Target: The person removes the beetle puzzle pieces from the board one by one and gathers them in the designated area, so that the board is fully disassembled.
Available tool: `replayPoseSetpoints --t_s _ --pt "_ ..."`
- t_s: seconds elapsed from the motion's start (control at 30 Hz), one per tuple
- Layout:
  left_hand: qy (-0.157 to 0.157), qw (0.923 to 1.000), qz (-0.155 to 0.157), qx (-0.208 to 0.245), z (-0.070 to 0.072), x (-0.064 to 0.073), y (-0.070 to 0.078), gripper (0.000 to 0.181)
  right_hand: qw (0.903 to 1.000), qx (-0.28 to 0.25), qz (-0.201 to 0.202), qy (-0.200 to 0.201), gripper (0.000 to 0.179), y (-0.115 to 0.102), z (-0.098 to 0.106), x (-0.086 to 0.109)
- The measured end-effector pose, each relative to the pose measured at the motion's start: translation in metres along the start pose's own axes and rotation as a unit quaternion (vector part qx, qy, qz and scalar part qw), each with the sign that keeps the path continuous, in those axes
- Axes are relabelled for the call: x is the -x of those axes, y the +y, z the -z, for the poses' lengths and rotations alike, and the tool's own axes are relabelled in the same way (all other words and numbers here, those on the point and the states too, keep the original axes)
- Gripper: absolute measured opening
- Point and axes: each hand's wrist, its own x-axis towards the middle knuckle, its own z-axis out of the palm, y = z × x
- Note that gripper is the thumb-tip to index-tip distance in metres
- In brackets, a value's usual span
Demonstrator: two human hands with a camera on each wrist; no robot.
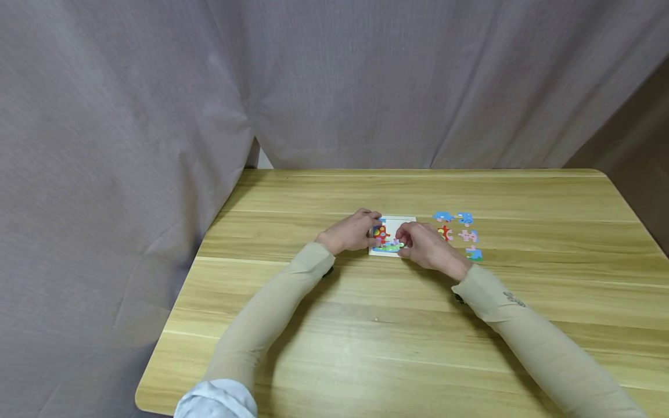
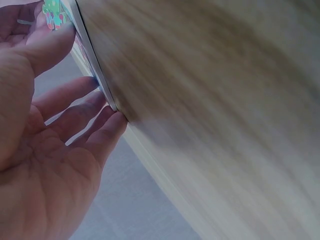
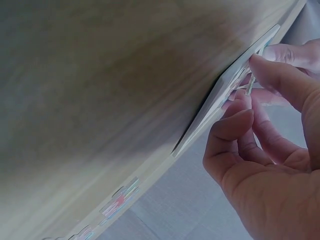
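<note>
Bunched greyish-white cloth (image 1: 215, 400) sits nearest, at the bottom left of the frame, below a long beige sleeve (image 1: 277, 313); another beige sleeve (image 1: 543, 342), with a small dark print near the cuff, comes up from the lower right. Both reach across a wood-grained bench (image 1: 376, 354) to a white-rimmed puzzle tray (image 1: 399, 217), just right of the picture's middle. On its left side the left hand (image 1: 353, 230) touches the edge and corner, its grip spread rather wide, thumb apart from the fingers. From the right, the right hand (image 1: 430, 246) bends over the tray; its grip is narrow, thumb and fingertips pinching a thin puzzle piece (image 3: 250, 85) whose picture I can't make out. Red, green and blue show along the tray's left and lower parts, with bare white toward its upper right. Farther right lie five loose pieces (image 1: 468, 235), near one another. Grey curtains (image 1: 355, 87) fill the top.
</note>
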Motion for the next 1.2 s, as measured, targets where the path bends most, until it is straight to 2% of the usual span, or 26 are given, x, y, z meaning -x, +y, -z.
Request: replayPoseSetpoints --t_s 0.3,0.5,0.6,1.2 --pt "-0.006 0.9996 0.004 0.029 0.000 0.000 -0.001 0.058 1.0000 0.002 0.007 0.005 0.023 0.002 -0.001 0.000" --pt "-0.015 0.9992 0.028 0.025 -0.001 -0.001 0.003 0.081 0.9999 -0.010 0.004 0.011 0.024 0.002 0.001 0.004" --pt "-0.015 0.9994 0.028 0.013 -0.001 -0.001 0.003 0.090 0.9997 -0.018 -0.002 0.014 0.024 0.004 0.003 0.007" --pt "-0.004 0.9992 0.035 0.022 -0.003 0.000 -0.006 0.089 0.9992 -0.013 -0.013 0.035 0.022 0.028 0.022 0.033"
